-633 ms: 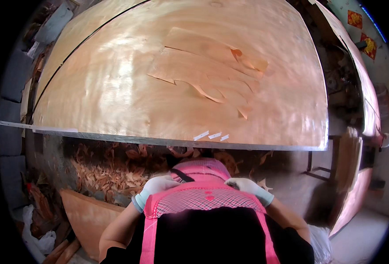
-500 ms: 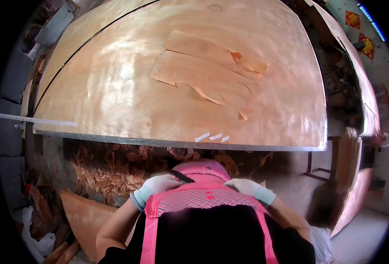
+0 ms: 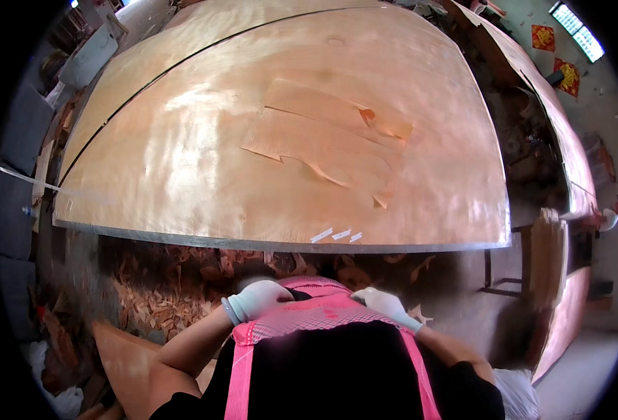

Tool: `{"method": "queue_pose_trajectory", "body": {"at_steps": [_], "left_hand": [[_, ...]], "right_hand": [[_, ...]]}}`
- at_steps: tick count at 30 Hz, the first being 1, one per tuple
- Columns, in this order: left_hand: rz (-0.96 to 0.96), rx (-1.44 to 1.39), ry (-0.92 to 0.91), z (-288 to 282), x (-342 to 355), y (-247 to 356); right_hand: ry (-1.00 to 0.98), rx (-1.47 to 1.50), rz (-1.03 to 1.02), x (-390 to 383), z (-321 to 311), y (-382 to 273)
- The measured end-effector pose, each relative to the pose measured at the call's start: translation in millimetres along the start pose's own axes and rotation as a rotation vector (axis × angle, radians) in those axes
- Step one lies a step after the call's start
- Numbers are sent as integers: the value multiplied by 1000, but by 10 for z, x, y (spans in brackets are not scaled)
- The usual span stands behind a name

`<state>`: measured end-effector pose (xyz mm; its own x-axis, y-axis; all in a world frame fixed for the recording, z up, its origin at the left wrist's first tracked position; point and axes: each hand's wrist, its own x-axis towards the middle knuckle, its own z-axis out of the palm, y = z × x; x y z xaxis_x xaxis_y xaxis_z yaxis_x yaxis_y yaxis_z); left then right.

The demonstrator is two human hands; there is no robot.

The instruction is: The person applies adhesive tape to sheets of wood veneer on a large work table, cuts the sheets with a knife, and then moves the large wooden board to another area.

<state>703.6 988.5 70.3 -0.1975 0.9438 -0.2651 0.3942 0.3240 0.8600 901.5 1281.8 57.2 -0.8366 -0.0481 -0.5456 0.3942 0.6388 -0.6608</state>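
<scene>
I wear a pink apron [image 3: 323, 311] with a checked panel and pink straps over a black top. My left hand [image 3: 261, 297], in a white glove with a pale green cuff, is closed at the apron's left side, beside a dark gap in the cloth; its fingertips are partly hidden. My right hand [image 3: 384, 304], gloved alike, pinches the apron's right side. Beyond them lies a large sheet of thin wood veneer [image 3: 204, 154] with a straight front edge. Torn veneer pieces [image 3: 323, 133] lie on its middle, and small white strips [image 3: 341, 234] lie near that edge.
Wood scraps [image 3: 158, 304] litter the floor below the sheet. A wooden board [image 3: 123, 360] leans at the lower left. Stacked boards [image 3: 548, 259] stand at the right. A long pale ruler-like strip [image 3: 25, 176] juts past the sheet's left corner. Another person's gloved hand [image 3: 608, 220] shows far right.
My view has shifted, so the sheet sits slightly lower. My left hand has moved inward along the apron, and the dark gap beside it has changed shape. My right hand stays at the apron.
</scene>
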Motion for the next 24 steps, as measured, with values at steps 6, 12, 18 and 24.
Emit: {"method": "queue_pose_trajectory", "body": {"at_steps": [6,12,18,24], "left_hand": [[-302,370,-75,16,383,190],[-226,436,60,55,589,168],[-207,537,89,40,447,194],[-74,562,281,158,436,66]], "right_hand": [[188,-64,45,226,-163,-529],[213,90,-51,503,50,-250],[-48,658,63,173,-39,-484],[112,189,-114,161,-46,-404]]}}
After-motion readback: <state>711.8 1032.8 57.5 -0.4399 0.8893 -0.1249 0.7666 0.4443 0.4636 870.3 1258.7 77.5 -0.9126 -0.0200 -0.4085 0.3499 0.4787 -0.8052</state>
